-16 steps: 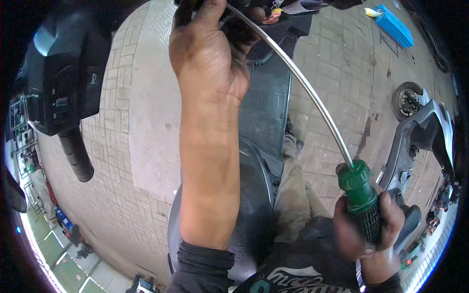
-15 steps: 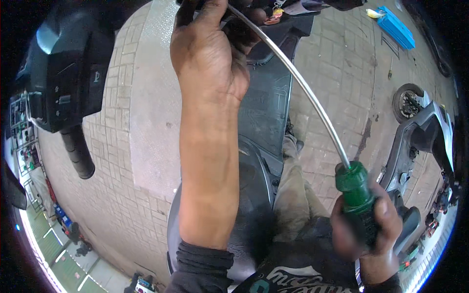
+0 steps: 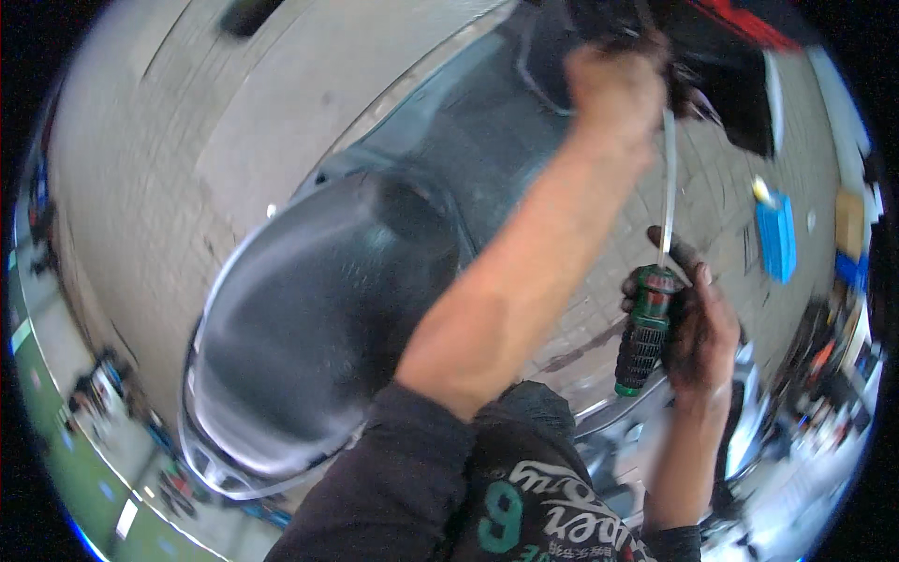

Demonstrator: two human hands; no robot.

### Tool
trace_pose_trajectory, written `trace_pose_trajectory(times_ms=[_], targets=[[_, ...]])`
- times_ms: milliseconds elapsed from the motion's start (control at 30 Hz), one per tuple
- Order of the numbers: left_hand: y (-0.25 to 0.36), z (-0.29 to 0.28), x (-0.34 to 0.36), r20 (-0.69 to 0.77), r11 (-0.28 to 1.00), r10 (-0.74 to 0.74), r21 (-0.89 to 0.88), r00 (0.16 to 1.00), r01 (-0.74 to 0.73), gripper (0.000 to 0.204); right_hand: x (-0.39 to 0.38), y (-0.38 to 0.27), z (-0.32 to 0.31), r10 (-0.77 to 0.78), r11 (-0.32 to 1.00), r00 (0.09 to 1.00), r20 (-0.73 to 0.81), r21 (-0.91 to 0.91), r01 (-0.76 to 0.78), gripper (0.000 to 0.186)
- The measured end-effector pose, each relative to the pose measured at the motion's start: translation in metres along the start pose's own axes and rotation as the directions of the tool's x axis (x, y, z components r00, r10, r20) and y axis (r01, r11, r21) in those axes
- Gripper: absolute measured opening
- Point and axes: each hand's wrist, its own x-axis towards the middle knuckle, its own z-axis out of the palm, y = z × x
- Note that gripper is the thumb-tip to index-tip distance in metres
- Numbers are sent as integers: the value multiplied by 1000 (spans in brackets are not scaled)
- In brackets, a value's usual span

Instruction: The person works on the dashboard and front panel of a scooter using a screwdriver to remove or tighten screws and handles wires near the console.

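Note:
My left hand [image 3: 613,89] reaches to the dark front of a scooter at the top, blurred, its fingertips hidden. My right hand [image 3: 698,318] is closed round the green-and-black handle of a screwdriver [image 3: 646,342], with some fingers reaching up beside the shaft. The long metal shaft [image 3: 669,169] runs from the handle up to my left hand, where its far end is out of sight. Below my left forearm lie the scooter's black seat [image 3: 300,328] and dark floorboard [image 3: 468,131]. A red-striped dark panel [image 3: 744,21] is at the upper right.
A blue plastic object [image 3: 777,239] lies on the paving at the right, near a cardboard-coloured box [image 3: 849,223]. Parts of another vehicle [image 3: 618,445] show at the lower right. Assorted blurred items line both outer edges, beside green flooring [image 3: 51,440] at the lower left.
The view has swung, bringing the whole seat into sight. In the picture my left hand has moved right, and the screwdriver's handle has moved up, its shaft now standing nearly vertical.

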Motion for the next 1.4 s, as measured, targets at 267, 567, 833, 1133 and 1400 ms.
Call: trace_pose_trajectory(times_ms=[267, 567, 833, 1133, 1400], targets=[[-44, 37, 12, -309, 997, -79, -4, 948, 82, 21, 42, -19, -32, -31, 929, 999, 22, -369, 37, 33], [-4, -84, -81, 193, 593, -220, 805, 956, -26, 41, 65, -47, -34, -27, 912, 986, 164, -399, 91, 19], [-21, -320, -334, -410, 164, -734, 668, 542, 726, 60, 50, -47, -1, -2, 929, 974, 225, -359, 85, 39], [-18, -356, -336, -574, 101, -722, 467, 388, 879, 56, 57, -36, -14, 13, 923, 1000, 14, -385, -6, 19], [14, -265, -243, -230, 59, -490, 954, 841, 295, 51, 50, -42, 14, 83, 944, 988, 130, -329, -36, 25]])
